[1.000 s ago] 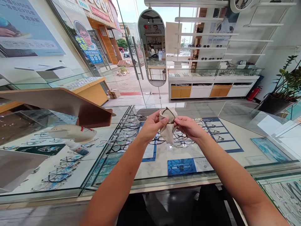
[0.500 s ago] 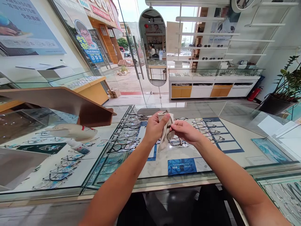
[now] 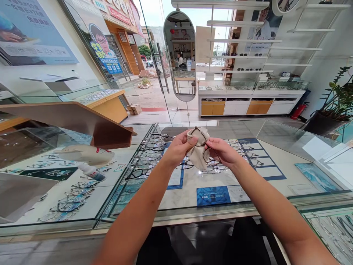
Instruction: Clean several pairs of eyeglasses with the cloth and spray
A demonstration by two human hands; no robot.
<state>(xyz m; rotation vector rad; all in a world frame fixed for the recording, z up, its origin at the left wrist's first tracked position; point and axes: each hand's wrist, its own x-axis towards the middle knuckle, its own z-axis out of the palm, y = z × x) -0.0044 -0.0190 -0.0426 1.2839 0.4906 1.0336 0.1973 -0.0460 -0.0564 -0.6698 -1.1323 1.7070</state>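
Note:
Above the glass counter, my left hand (image 3: pixel 180 146) pinches a beige cleaning cloth (image 3: pixel 198 156) that wraps part of a pair of eyeglasses (image 3: pixel 211 148). The cloth hangs down below my thumb. My right hand (image 3: pixel 220 150) is closed on the dark, thin frame, close to the cloth's right edge. One rim of the glasses curves out below my right fingers; the part under the cloth is hidden. Beneath both hands, rows of eyeglasses (image 3: pixel 146 171) lie inside the glass display counter (image 3: pixel 176 211).
On the left counter lie a white spray bottle (image 3: pixel 92 172) and a beige bottle-like object (image 3: pixel 86 154). A brown wooden board (image 3: pixel 110 129) juts in beside them. A blue card (image 3: pixel 213 195) lies near the front edge. Beyond stand an oval mirror (image 3: pixel 179 55) and a potted plant (image 3: pixel 328 117).
Both hands have shifted slightly apart, the right one moving a little to the right. The cloth is spread wider, and the eyeglasses have turned in my grip.

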